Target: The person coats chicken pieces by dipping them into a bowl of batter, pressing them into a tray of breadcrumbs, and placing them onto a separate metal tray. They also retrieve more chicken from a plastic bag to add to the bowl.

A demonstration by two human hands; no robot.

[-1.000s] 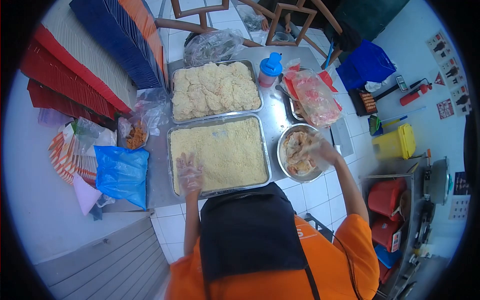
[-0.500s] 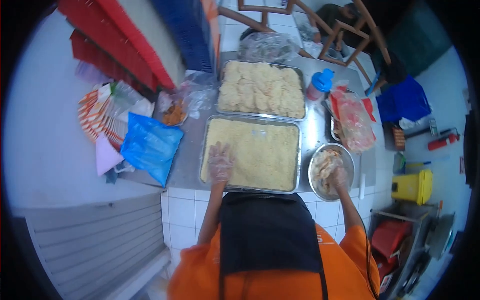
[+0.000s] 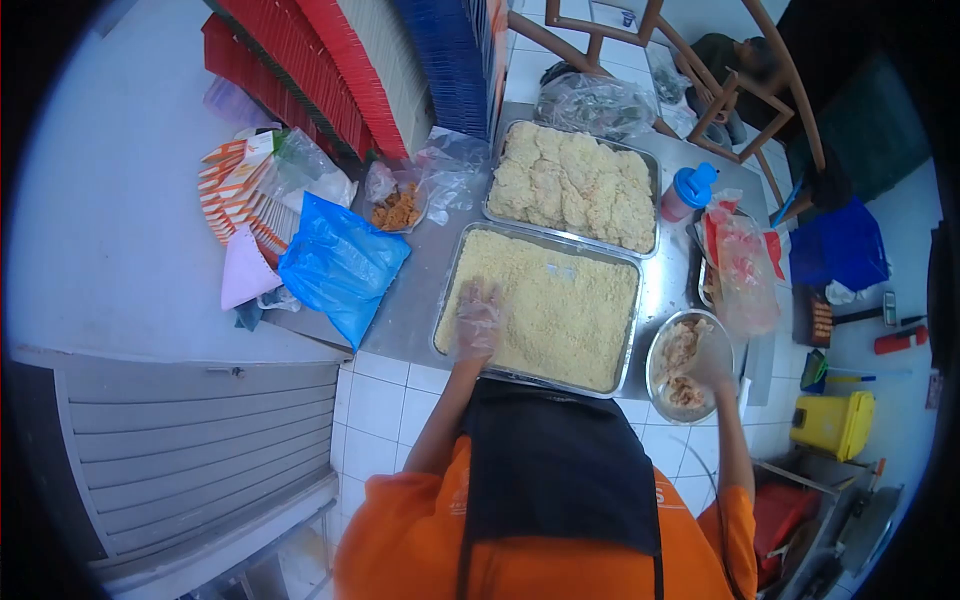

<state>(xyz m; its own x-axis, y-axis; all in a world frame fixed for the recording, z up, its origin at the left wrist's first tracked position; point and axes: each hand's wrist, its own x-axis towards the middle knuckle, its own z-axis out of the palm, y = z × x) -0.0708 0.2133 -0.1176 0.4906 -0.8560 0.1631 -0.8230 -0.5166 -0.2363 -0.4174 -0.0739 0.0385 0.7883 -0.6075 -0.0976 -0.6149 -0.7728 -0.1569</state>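
My left hand (image 3: 479, 318), in a clear plastic glove, rests with fingers spread on the pale crumbs at the left of the near metal tray (image 3: 437, 310). My right hand (image 3: 711, 360), also gloved and smeared by motion, is over the right side of a round metal bowl (image 3: 664, 402). Pieces of raw meat (image 3: 683, 345) lie in the bowl beside it; whether its fingers hold any is unclear. Behind the crumb tray, touching it, a second tray (image 3: 487, 208) holds a heap of crumb-coated pieces (image 3: 572, 182).
A blue-lidded shaker (image 3: 688, 192) and a red-and-clear plastic bag (image 3: 745, 270) are at the right. A blue bag (image 3: 342, 262) and a bag of brown food (image 3: 396, 208) lie left. Another person (image 3: 730, 75) sits beyond the table, past brown frames.
The whole view has shifted, so the table appears farther right. My right hand has moved within the bowl area and is now blurred. My left hand remains on the crumbs.
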